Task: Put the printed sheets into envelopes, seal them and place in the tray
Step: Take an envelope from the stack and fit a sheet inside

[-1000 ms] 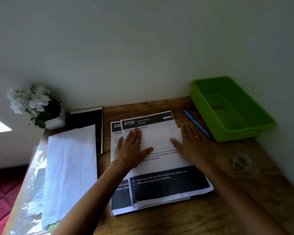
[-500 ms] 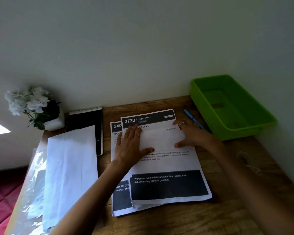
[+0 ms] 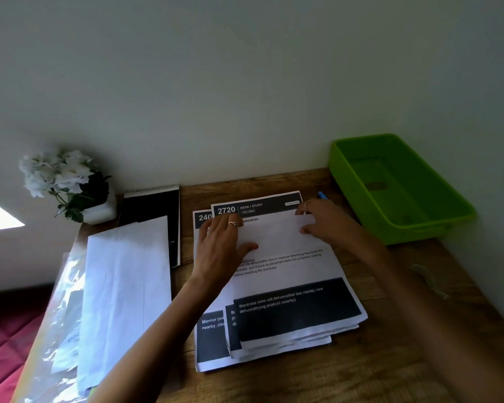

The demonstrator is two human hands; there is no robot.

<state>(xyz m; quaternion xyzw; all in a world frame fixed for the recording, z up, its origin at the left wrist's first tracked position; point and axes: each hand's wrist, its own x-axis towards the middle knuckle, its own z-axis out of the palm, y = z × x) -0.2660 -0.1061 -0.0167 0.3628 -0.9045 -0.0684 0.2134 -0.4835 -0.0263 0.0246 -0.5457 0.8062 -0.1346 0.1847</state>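
A wooden bench (image 3: pixel 361 373) stands against a pale wall, carrying a green tray (image 3: pixel 437 225) at the far right, a pile of printed sheets (image 3: pixel 288 286) in the middle, long white envelopes (image 3: pixel 122 280) to the left, and a black notebook (image 3: pixel 154 205) and potted white flowers (image 3: pixel 58 175) behind them. The left hand (image 3: pixel 221 248) lies flat, fingers straight, on a folded sheet (image 3: pixel 274 234) atop the pile — the right hand (image 3: pixel 329 222) pinches that sheet's right end.

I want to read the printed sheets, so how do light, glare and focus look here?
Head view: dim overall; the top printed sheet shows a legible "2720" header but soft small text; glare on the plastic sleeve; wide-angle bending at the edges; bright patch far left.
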